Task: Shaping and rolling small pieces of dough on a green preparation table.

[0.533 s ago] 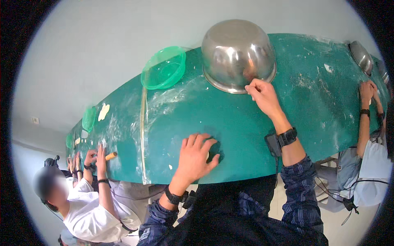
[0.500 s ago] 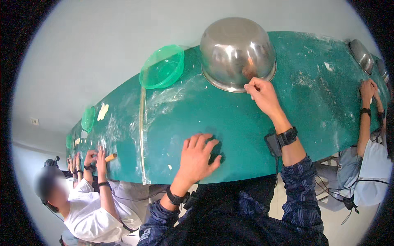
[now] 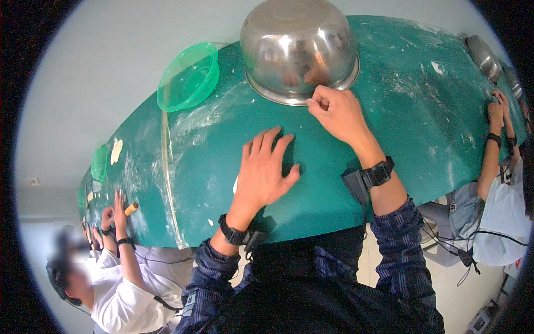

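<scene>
My left hand [image 3: 264,172] is spread palm down on the green table [image 3: 406,128], its fingers apart. A small pale piece [image 3: 237,183] shows at the left edge of that palm, mostly hidden. My right hand [image 3: 331,111], farther forward and to the right, has its fingers curled in a pinch just in front of the rim of an upturned steel bowl [image 3: 300,44]; whatever it may hold is hidden. A green translucent plastic bowl [image 3: 189,78] stands left of the steel one, above a long pale strip [image 3: 172,195] running toward the near edge.
At left, a co-worker [image 3: 117,284] has hands by a wooden rolling pin [image 3: 131,209], with a flat dough piece [image 3: 116,151] and another green bowl [image 3: 99,163] beyond. At right, another person's hands [image 3: 496,110] are near a steel bowl [image 3: 484,58]. Flour dusts the table.
The whole view has shifted, putting the bowls higher and further left. My left hand has slid forward and rightward across the table, closer to my right hand, which keeps its pinch near the steel bowl.
</scene>
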The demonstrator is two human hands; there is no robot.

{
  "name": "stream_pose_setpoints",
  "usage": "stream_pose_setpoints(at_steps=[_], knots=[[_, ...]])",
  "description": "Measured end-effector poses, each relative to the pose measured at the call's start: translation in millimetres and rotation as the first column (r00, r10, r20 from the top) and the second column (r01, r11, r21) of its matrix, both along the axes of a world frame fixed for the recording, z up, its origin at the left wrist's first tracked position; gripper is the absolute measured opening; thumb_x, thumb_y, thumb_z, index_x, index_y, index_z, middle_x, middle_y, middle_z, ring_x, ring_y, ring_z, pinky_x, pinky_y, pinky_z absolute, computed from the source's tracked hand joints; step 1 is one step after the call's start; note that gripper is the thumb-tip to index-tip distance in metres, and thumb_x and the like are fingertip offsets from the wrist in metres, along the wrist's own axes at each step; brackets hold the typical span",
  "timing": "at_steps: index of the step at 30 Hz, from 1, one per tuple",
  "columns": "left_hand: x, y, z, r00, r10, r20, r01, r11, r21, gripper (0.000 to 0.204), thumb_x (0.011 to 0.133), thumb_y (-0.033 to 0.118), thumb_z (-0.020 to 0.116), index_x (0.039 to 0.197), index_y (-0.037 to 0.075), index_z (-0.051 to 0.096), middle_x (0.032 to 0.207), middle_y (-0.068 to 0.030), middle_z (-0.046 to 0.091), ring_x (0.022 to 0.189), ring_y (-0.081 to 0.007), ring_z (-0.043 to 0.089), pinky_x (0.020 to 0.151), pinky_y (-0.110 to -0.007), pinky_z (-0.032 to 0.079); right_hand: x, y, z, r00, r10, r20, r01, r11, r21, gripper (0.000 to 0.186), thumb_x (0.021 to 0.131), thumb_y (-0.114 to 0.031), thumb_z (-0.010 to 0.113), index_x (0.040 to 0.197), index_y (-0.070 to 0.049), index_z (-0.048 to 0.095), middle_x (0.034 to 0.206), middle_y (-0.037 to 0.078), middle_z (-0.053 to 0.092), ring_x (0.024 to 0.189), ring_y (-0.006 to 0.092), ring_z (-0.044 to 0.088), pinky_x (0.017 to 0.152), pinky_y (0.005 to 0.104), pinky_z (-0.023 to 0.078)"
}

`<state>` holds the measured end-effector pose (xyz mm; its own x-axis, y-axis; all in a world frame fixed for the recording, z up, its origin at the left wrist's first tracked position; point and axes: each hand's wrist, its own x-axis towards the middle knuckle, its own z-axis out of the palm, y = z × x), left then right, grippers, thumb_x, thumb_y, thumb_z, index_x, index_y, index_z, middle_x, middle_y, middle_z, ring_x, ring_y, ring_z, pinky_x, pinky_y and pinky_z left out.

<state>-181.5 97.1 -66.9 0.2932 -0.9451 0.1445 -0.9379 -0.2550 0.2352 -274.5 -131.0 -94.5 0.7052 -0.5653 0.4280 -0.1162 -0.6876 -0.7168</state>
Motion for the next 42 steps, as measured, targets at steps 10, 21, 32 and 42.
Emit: stream_pose_setpoints(at_steps=[10,21,32,42], knots=[[17,22,-10,0.985,0.147,-0.095,-0.171,0.926,-0.338,0.048,0.095,0.030,0.070,0.137,0.007,0.063,0.148,-0.0233,0.057,0.136,-0.0430,0.053,0.113,-0.056,0.041,-10,-7,1,0.986,-0.007,-0.167,0.010,1.000,0.014,0.028,0.095,-0.032,0.073,0.086,-0.006,0.070,0.078,0.016,0.073,0.074,0.0387,0.072,0.067,0.0493,0.055],[-54,114,-26,0.896,0.370,-0.244,-0.423,0.879,-0.218,0.053,0.094,0.012,0.075,0.144,0.005,0.059,0.150,-0.0246,0.056,0.138,-0.0429,0.052,0.112,-0.053,0.045,-11,-5,2,0.981,0.003,-0.195,0.010,0.998,0.062,0.029,0.095,-0.034,0.072,0.087,-0.006,0.071,0.080,0.016,0.075,0.075,0.0388,0.072,0.069,0.0503,0.056],[-22,119,-16,0.922,0.257,-0.289,-0.345,0.886,-0.311,0.050,0.090,0.011,0.071,0.139,0.004,0.060,0.143,-0.0212,0.058,0.127,-0.0390,0.054,0.110,-0.049,0.044,-11,-4,5,0.981,0.015,-0.191,-0.005,0.999,0.054,0.028,0.095,-0.033,0.072,0.087,-0.006,0.071,0.081,0.016,0.075,0.075,0.0382,0.072,0.070,0.0499,0.056],[-21,48,-7,0.975,-0.119,-0.188,0.078,0.974,-0.212,0.064,0.090,0.038,0.069,0.144,0.006,0.057,0.158,-0.0234,0.047,0.149,-0.0463,0.040,0.124,-0.059,0.029,-10,-5,0,0.990,-0.003,-0.138,0.008,0.999,0.032,0.026,0.093,-0.031,0.072,0.083,-0.006,0.070,0.076,0.015,0.073,0.072,0.0386,0.071,0.069,0.0501,0.056]])
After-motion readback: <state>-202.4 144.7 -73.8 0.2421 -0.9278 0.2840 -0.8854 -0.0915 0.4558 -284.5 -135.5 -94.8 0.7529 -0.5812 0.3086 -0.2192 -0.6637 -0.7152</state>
